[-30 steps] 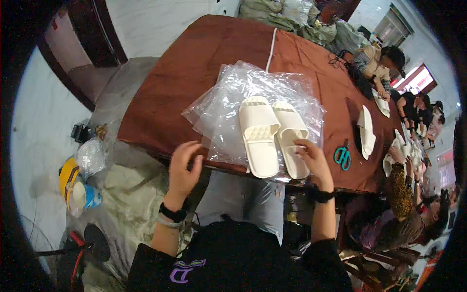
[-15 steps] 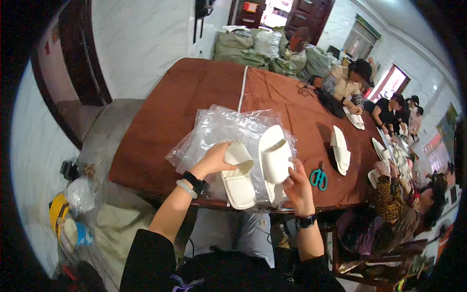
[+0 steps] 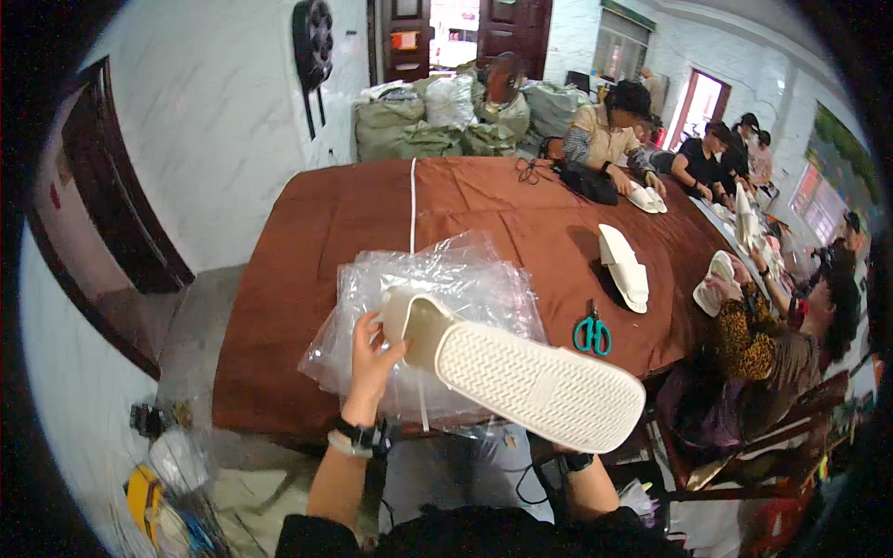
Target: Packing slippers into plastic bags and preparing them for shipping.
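A cream slipper (image 3: 539,386) is held up over the table's front edge, its textured sole facing me and slanting down to the right. A curved cream slipper part (image 3: 423,330) shows at its upper left; whether it belongs to a second slipper I cannot tell. My left hand (image 3: 372,367) grips that part, thumb in front and fingers behind. Behind the sole's lower right end, my right hand is hidden; only my right forearm (image 3: 591,488) and a dark wristband show. Clear plastic bags (image 3: 372,279) lie spread beneath the slipper.
On the brown-covered table (image 3: 307,232) are teal-handled scissors (image 3: 592,335) and another cream slipper (image 3: 623,270). A co-worker (image 3: 609,135) handles slippers at the far side; another person (image 3: 753,344) holds one at the right. Stuffed green sacks (image 3: 391,130) stand behind the table.
The slippers were upright, one by each hand; now a sole is turned toward me and tilted. My right hand has gone behind it. The view has swung to the right.
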The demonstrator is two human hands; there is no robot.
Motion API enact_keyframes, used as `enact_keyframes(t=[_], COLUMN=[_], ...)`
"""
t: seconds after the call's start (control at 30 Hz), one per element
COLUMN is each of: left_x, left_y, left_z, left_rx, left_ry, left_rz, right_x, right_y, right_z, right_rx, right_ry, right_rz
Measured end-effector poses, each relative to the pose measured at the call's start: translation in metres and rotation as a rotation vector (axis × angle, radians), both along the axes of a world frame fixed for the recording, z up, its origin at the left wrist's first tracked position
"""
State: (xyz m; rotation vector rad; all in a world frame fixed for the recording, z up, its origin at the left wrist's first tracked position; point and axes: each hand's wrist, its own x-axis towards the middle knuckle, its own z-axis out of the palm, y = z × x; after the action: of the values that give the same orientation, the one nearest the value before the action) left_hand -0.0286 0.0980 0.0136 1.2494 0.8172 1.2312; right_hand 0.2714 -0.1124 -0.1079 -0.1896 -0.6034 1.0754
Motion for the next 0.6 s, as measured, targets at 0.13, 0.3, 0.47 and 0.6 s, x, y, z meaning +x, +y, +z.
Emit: enact_keyframes(t=[0.13,0.3,0.47,0.6], left_x=[0.002,0.005,0.026,0.041], left_y=[-0.021,-0.047,-0.082,-0.106], left_z=[-0.001,0.003,0.001,-0.004], left_rx=[0.045,0.157,0.128,0.101], left_ry=[0.009,-0.027,-0.016,-0.118], left_rz=[0.116,0.082,-0.135,-0.205], right_x=[-0.005,-0.043,-0.086,-0.1], right_y=[0.021,0.031,0.067,0.052], right_z=[0.012,0.004,0.073,0.125], right_rx=[-0.088,-0.178,-0.196,-0.143], right_ry=[0.033,0.058,-0.277,-0.879], right_rz=[0.196,0.435,0.19,-0.431])
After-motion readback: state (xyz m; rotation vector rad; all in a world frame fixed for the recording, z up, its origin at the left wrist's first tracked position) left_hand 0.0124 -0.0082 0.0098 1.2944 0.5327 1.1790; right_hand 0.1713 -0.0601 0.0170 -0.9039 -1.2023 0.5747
